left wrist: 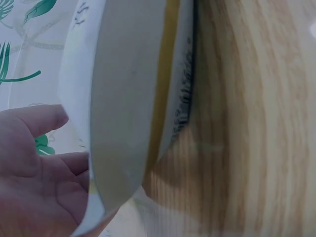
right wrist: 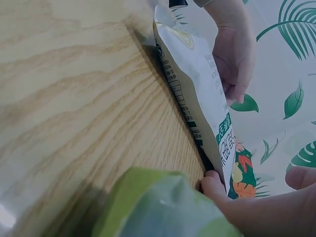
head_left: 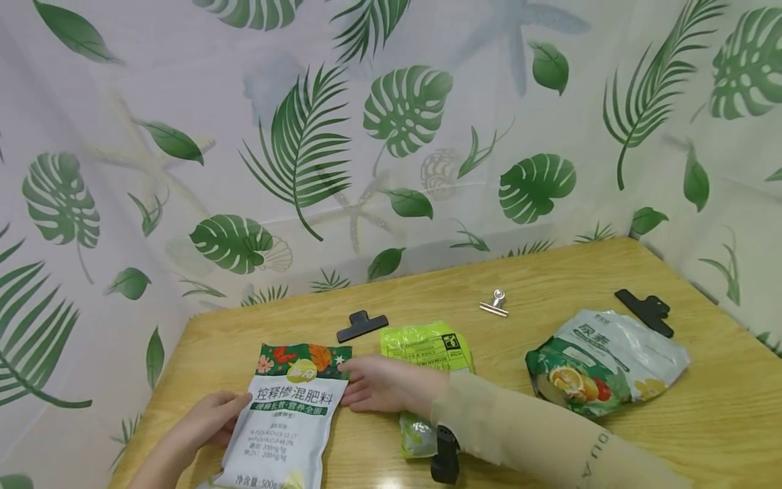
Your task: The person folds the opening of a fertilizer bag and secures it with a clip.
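Observation:
A white fertilizer bag (head_left: 277, 424) with a green, flowered top band stands out at the front left of the table, its lower end cut off by the frame. My left hand (head_left: 204, 421) holds its left edge, thumb at the front and fingers partly hidden behind. At the upper right edge my right hand (head_left: 381, 384) grips the bag, the thumb near the front corner and the other fingers at the side. The left wrist view shows the bag's pale side and yellow stripe beside the left palm (left wrist: 39, 173). In the right wrist view a right fingertip (right wrist: 212, 182) touches the bag's back edge.
A yellow-green bag (head_left: 421, 343) lies partly under the right forearm, with a black clip (head_left: 444, 455) at its lower end. Another black clip (head_left: 362, 326) and a silver clip (head_left: 495, 303) lie behind. A urea bag (head_left: 605, 360) and black clip (head_left: 646, 311) are at right.

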`<state>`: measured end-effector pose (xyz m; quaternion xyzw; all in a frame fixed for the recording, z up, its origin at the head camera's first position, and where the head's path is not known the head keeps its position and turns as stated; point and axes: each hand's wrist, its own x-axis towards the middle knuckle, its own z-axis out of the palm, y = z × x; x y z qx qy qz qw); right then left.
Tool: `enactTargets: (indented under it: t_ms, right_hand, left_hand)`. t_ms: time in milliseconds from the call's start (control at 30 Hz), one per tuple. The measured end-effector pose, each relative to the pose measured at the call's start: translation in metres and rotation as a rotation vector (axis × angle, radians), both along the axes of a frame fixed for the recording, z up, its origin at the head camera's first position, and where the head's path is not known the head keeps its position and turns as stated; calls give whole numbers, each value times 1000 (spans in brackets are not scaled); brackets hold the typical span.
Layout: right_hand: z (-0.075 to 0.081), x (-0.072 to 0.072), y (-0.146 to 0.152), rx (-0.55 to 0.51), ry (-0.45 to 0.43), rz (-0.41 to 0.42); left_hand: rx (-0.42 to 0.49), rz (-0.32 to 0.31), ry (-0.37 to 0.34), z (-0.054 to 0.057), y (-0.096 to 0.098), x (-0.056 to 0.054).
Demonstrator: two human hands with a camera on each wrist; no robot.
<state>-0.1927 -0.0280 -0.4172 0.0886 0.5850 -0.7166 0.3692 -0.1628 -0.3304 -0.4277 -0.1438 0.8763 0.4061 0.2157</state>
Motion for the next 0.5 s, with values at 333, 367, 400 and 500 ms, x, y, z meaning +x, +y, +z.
enactTargets:
  t_ms: [333, 367, 400, 500]
  right_hand:
    - [-3, -2, -1, -32, -24, -17]
    - [-4, -2, -1, -34, -23, -18]
    - [-4, -3, -1, -36, -24, -19]
    - [-4, -3, -2, -43, -30, -21]
  left_hand:
    - [42, 8, 0, 0, 0, 1]
    - [51, 2, 5, 0, 0, 1]
    - [57, -3, 8, 0, 0, 1]
    - [61, -8, 13, 1, 0, 1]
